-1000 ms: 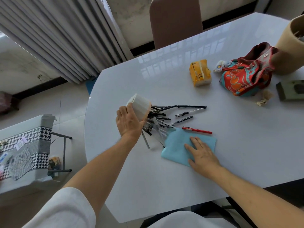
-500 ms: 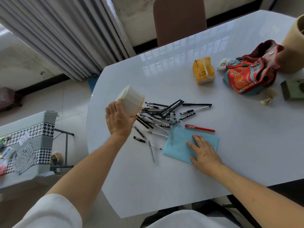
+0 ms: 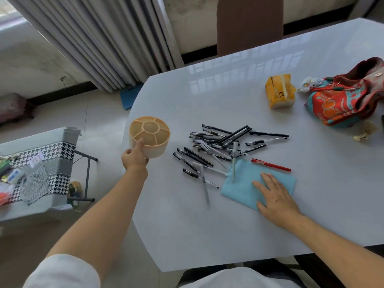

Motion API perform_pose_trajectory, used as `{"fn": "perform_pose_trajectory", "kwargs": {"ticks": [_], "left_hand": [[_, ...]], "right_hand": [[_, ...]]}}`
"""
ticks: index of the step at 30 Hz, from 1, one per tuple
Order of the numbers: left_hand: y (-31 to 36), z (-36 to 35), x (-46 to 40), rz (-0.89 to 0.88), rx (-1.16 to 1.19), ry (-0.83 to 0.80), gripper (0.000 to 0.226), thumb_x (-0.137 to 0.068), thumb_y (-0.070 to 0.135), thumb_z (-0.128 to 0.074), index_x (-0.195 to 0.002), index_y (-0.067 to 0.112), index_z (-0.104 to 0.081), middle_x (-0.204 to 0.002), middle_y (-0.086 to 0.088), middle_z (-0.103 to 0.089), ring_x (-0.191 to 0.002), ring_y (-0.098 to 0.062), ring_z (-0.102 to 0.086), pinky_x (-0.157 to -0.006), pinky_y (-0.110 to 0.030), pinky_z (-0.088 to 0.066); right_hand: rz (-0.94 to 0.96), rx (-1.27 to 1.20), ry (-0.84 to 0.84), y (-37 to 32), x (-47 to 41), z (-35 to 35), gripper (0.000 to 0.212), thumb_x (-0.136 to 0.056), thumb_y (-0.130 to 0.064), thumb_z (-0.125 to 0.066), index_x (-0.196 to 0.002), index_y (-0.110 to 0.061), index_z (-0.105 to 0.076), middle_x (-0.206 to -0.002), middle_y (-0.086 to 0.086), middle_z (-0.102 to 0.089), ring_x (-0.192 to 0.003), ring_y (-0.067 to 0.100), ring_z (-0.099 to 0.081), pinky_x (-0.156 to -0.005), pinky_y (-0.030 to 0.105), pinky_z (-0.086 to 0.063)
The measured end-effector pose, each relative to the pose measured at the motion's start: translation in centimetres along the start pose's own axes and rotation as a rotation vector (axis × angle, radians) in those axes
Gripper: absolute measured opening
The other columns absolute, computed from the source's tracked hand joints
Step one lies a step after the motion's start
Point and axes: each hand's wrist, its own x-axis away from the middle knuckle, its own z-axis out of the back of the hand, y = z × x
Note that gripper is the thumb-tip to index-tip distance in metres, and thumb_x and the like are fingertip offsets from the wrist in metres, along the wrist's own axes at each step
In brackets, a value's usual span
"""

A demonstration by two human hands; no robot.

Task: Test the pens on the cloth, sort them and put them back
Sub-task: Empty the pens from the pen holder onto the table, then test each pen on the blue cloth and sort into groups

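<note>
My left hand (image 3: 134,158) grips a round cream pen holder (image 3: 150,138) with several empty compartments, upright at the table's left edge, thumb hooked over its rim. A heap of black pens (image 3: 216,146) lies spilled on the white table to its right. One clear pen (image 3: 234,163) rests partly on the light blue cloth (image 3: 245,181). A red pen (image 3: 271,164) lies along the cloth's far edge. My right hand (image 3: 276,198) lies flat on the cloth, fingers straight.
A yellow tissue pack (image 3: 280,94) and a red patterned bag (image 3: 349,100) sit at the back right of the table (image 3: 207,225). A brown chair (image 3: 249,23) stands behind it. A houndstooth-covered stand (image 3: 41,163) with clutter is on the floor left.
My left hand tipped the holder, spilling the pens, then turned it upright and moved it left to the table's edge. My right hand stayed on the cloth.
</note>
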Motion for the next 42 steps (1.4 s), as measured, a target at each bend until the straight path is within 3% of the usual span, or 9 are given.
{"fn": "perform_pose_trajectory", "kwargs": {"ticks": [3, 5, 13, 17, 22, 25, 30, 37, 42], "left_hand": [[-0.7, -0.3, -1.3, 0.156, 0.102, -0.066, 0.037, -0.075, 0.037, -0.082, -0.103, 0.018, -0.065, -0.113, -0.008, -0.068, -0.098, -0.024, -0.069, -0.075, -0.039, -0.062], [-1.0, -0.8, -1.5, 0.218, 0.158, -0.089, 0.025, -0.077, 0.032, -0.079, -0.093, 0.022, -0.063, -0.109, -0.01, -0.068, -0.095, -0.027, -0.07, -0.077, -0.043, -0.062], [-1.0, -2.5, -2.3, 0.205, 0.222, -0.144, 0.012, -0.084, 0.014, -0.067, -0.096, 0.015, -0.064, -0.113, -0.014, -0.068, -0.103, -0.032, -0.069, -0.074, -0.047, -0.063], [-1.2, -1.6, -2.4, 0.199, 0.214, -0.185, 0.033, -0.085, 0.001, -0.059, -0.117, 0.007, -0.064, -0.118, -0.017, -0.067, -0.105, -0.034, -0.068, -0.073, -0.048, -0.063], [-1.9, -0.2, -2.8, 0.187, 0.176, -0.212, 0.028, -0.094, 0.009, -0.065, -0.121, 0.006, -0.06, -0.122, -0.016, -0.064, -0.107, -0.031, -0.066, -0.076, -0.043, -0.062], [-2.3, 0.5, -3.3, 0.147, 0.127, -0.274, 0.033, -0.097, 0.017, -0.064, -0.127, 0.005, -0.059, -0.126, -0.013, -0.064, -0.111, -0.028, -0.066, -0.085, -0.045, -0.061], [-3.4, 2.1, -2.8, 0.123, 0.052, -0.273, 0.039, -0.096, 0.033, -0.065, -0.127, 0.01, -0.058, -0.123, -0.007, -0.062, -0.111, -0.023, -0.064, -0.087, -0.044, -0.06], [-8.7, 5.6, 1.9, 0.103, -0.115, -0.306, 0.019, -0.097, 0.015, -0.06, -0.115, 0.012, -0.065, -0.116, -0.01, -0.068, -0.103, -0.024, -0.069, -0.079, -0.034, -0.059], [-11.9, 7.0, 6.5, 0.05, -0.167, -0.424, 0.015, -0.093, 0.01, -0.06, -0.104, 0.012, -0.071, -0.103, -0.007, -0.075, -0.092, -0.021, -0.074, -0.076, -0.033, -0.058]], "right_hand": [[-0.008, 0.024, -0.015, -0.3, 0.0, 0.5, 0.072, -0.098, -0.043, -0.051, -0.161, -0.033, -0.018, -0.171, -0.001, 0.008, -0.157, 0.019, 0.013, -0.127, 0.036, 0.003], [-0.018, 0.027, -0.032, -0.6, 0.1, 0.9, 0.072, -0.098, -0.043, -0.051, -0.161, -0.033, -0.018, -0.171, -0.002, 0.008, -0.157, 0.02, 0.012, -0.126, 0.036, 0.003], [-0.091, -0.014, -0.056, -2.1, 0.2, 2.3, 0.071, -0.096, -0.032, -0.06, -0.158, -0.03, -0.026, -0.171, -0.001, -0.001, -0.158, 0.02, 0.004, -0.128, 0.036, -0.005], [-0.121, -0.03, -0.033, -3.0, 0.4, 2.3, 0.071, -0.093, -0.028, -0.061, -0.157, -0.027, -0.029, -0.171, 0.002, -0.004, -0.158, 0.021, 0.003, -0.129, 0.038, -0.008], [-0.189, -0.059, -0.034, -4.1, 0.0, 3.0, 0.065, -0.09, -0.023, -0.064, -0.15, -0.023, -0.04, -0.168, 0.007, -0.013, -0.156, 0.026, -0.011, -0.126, 0.041, -0.018], [-0.207, -0.093, 0.107, -6.1, -0.8, 3.3, 0.049, -0.088, -0.019, -0.069, -0.135, -0.012, -0.06, -0.156, 0.015, -0.037, -0.145, 0.031, -0.033, -0.117, 0.043, -0.033], [-0.037, -0.195, 0.215, -12.0, -2.7, 3.0, 0.023, -0.091, -0.025, -0.069, -0.111, -0.014, -0.072, -0.108, 0.003, -0.067, -0.104, 0.026, -0.062, -0.083, 0.038, -0.053], [-0.087, -0.149, 0.149, -17.4, -6.7, 1.5, 0.033, -0.087, -0.057, -0.066, -0.09, -0.025, -0.062, -0.086, -0.007, -0.062, -0.079, 0.018, -0.06, -0.067, 0.032, -0.047], [-0.125, -0.136, 0.137, -17.9, -7.5, 0.7, 0.023, -0.085, -0.043, -0.064, -0.075, -0.026, -0.053, -0.07, -0.008, -0.054, -0.073, 0.023, -0.061, -0.063, 0.031, -0.04]]}}
